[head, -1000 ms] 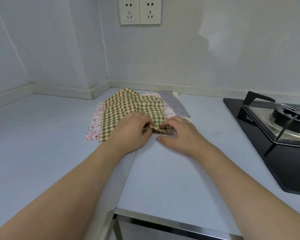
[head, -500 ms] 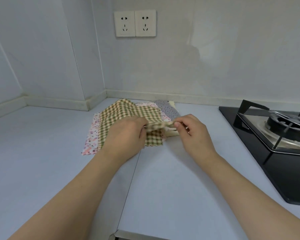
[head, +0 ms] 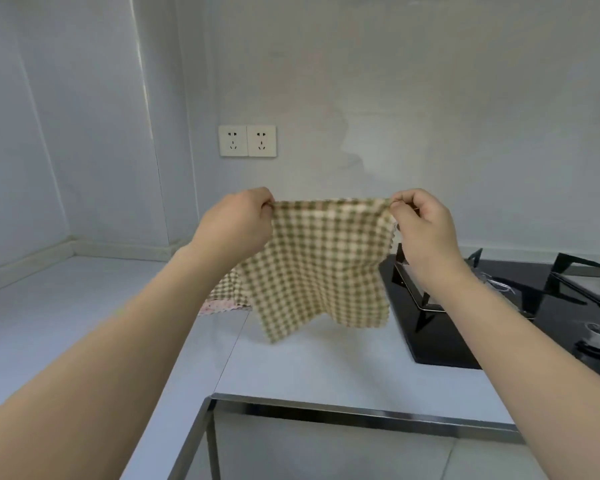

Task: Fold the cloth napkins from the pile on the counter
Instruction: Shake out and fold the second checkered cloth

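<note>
A green-and-cream checked napkin (head: 321, 265) hangs spread in the air above the counter. My left hand (head: 238, 221) pinches its upper left corner and my right hand (head: 420, 220) pinches its upper right corner. The top edge is stretched level between them and the lower edge hangs free just above the counter. Behind and below it, only a pink floral edge of the napkin pile (head: 222, 304) shows on the counter; the hanging cloth and my left forearm hide the pile's other napkins.
A black gas hob (head: 499, 306) with pan supports lies on the right of the counter (head: 309, 368). A double wall socket (head: 247, 141) is on the back wall. The counter's metal front edge (head: 361, 412) runs below. The counter turns a corner at the left.
Both hands have lifted the checked napkin off the pile and drawn apart, stretching it out in the air. The camera has tilted upward.
</note>
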### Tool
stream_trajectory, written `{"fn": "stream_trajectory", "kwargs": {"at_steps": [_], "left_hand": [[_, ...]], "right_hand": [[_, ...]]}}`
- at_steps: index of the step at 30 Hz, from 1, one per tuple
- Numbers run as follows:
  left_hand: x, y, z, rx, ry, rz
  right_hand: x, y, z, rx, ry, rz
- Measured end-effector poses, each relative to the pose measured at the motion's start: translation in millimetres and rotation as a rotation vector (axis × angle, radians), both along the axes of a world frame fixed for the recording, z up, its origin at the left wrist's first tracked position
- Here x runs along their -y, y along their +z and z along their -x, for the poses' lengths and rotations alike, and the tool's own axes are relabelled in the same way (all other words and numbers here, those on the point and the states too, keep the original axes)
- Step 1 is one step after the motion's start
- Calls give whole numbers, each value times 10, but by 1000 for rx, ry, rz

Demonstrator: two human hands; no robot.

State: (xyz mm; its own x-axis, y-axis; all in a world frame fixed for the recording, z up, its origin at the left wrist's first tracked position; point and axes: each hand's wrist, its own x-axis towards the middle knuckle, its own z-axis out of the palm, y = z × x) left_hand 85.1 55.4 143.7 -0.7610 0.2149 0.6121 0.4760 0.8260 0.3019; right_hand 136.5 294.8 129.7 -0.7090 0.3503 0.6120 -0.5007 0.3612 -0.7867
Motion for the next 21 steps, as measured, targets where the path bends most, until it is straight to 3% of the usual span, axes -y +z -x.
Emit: {"fn": "stream_trajectory", "kwargs": {"at_steps": [6,11,16,21], "left_hand": [[-126,54,-69,102,21,172],[-122,-464,268,150,90,155],[-102,-1129,653,96,176,142],[-53,-1156,747,-14,173,115]], "right_hand": [[-272,10,-114,145,-77,-67],[-467,-472,271,271,-138,-71],[-437,-961,647,419,-58,5],[-367,-1023,750,431,-29,18]]}}
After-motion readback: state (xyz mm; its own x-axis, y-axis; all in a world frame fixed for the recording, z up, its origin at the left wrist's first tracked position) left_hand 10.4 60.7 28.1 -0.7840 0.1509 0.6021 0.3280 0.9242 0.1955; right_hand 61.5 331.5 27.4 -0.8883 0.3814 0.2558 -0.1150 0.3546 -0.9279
